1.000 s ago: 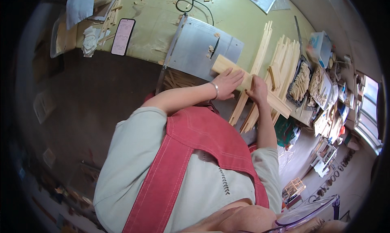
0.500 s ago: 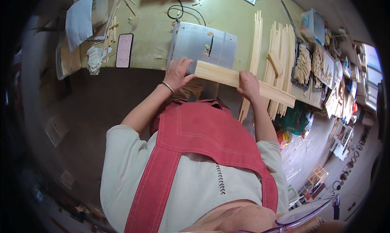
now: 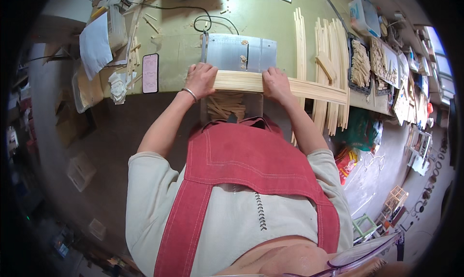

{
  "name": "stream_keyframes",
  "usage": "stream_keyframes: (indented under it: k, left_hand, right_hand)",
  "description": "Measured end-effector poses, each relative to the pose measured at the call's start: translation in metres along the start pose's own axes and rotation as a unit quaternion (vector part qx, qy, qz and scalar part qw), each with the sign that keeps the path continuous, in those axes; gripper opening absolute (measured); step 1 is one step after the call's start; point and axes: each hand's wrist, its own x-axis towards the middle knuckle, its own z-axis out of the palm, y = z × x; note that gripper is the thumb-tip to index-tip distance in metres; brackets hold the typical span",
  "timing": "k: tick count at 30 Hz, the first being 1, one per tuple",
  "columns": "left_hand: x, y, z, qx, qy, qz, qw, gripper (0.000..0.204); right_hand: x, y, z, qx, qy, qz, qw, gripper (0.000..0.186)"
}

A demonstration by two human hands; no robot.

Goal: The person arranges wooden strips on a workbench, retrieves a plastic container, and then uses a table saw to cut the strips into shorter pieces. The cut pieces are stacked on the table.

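A bundle of pale wooden strips point(image 3: 239, 81), lying side by side, stretches across the near edge of a small table saw point(image 3: 231, 52). My left hand point(image 3: 201, 79), with a bangle at the wrist, is closed around its left end. Farther right, my right hand point(image 3: 277, 82) grips the same bundle from above, its thumb side hidden. The bundle's right end passes over other long strips. A narrow dark slot with wood crumbs beside it runs through the saw's metal top, beyond the bundle.
Long wooden strips point(image 3: 333, 45) lie on the green bench point(image 3: 183, 45) at the right, beside a black crate point(image 3: 360, 66) of short pieces. A phone point(image 3: 150, 73) and crumpled paper point(image 3: 117, 87) lie left. Offcuts point(image 3: 226, 105) fill a container below the saw. A black cable point(image 3: 169, 7) crosses behind.
The wooden strips have turned from slanting to nearly level along the saw's front edge. My right hand has moved left along them, closer to my left hand.
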Motion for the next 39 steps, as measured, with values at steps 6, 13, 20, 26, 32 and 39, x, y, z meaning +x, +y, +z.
stream_keyframes:
  k: [6,13,20,26,32,39]
  left_hand:
    - [-0.002,-0.018,-0.008,0.009,0.004,0.002,1.000,0.073]
    - [-0.004,-0.014,-0.009,0.007,0.015,-0.029,0.999,0.074]
    - [-0.010,-0.019,-0.002,0.022,0.045,-0.041,0.998,0.080]
    - [-0.008,-0.025,-0.023,0.048,-0.002,-0.072,0.996,0.092]
    - [0.015,0.004,-0.020,0.067,-0.034,0.042,0.996,0.091]
    - [0.012,0.003,0.012,0.036,-0.002,0.071,0.997,0.081]
  right_hand:
    - [0.001,-0.005,0.010,0.065,0.070,-0.052,0.994,0.061]
    - [0.002,-0.001,0.013,0.072,0.081,-0.062,0.992,0.071]
    - [-0.007,0.004,0.015,0.054,0.131,-0.072,0.987,0.066]
    - [-0.003,0.003,0.015,0.024,0.075,-0.060,0.995,0.065]
    - [-0.001,0.000,0.012,0.004,0.055,-0.046,0.997,0.063]
    - [-0.011,0.012,0.019,0.028,0.133,-0.064,0.989,0.078]
